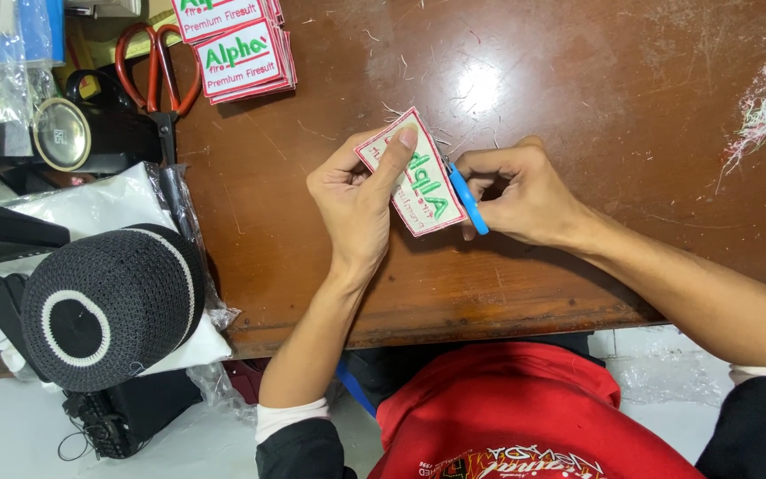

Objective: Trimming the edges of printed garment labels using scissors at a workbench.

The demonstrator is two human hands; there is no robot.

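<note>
While the left hand [356, 195] pinches the patch [411, 173], the right hand [520, 191] flanks it.

A white patch [418, 177] with a red border and green stitched lettering sits between the left hand [356, 200] and right hand [520, 191]. The right hand holds a bright blue snip [469, 201]. The table [578, 80] is dark reddish-brown, streaked with pale thread scraps. At its far left corner lies a stack of matching white, red and green patches [237, 49], beside red-handled scissors [157, 71]. Off the left edge sits a black knitted cap [108, 306] with white rings.
</note>
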